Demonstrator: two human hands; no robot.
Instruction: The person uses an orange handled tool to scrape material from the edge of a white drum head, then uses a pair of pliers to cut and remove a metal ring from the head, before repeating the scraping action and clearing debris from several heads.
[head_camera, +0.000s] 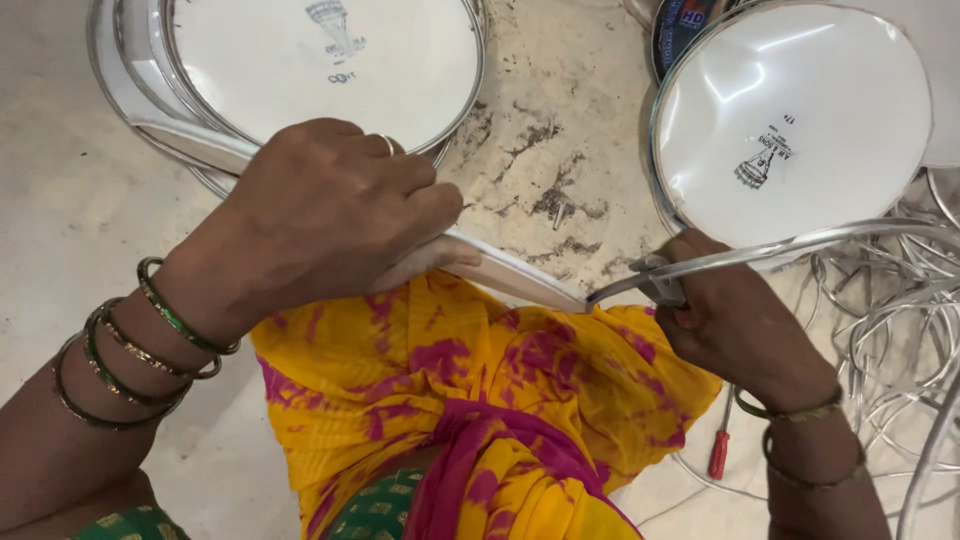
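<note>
Pale stained floor (560, 120) carries stacked round discs (330, 50); left hand (330, 210) clenched on a white rim strip (510, 275), right hand (740, 320) apparently clamping pliers (650, 280) on it, so pulling comes next.

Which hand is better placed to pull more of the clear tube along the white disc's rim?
Probably the right hand: it pinches the clear tube where it meets the white disc. The left hand presses the disc steady.

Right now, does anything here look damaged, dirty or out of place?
Yes. The pale floor between the two stacks of round discs has dark, flaky patches, like stains or worn surface. A red-handled screwdriver lies loose by the right hand, partly under tangled metal rings. The discs look undamaged.
</note>
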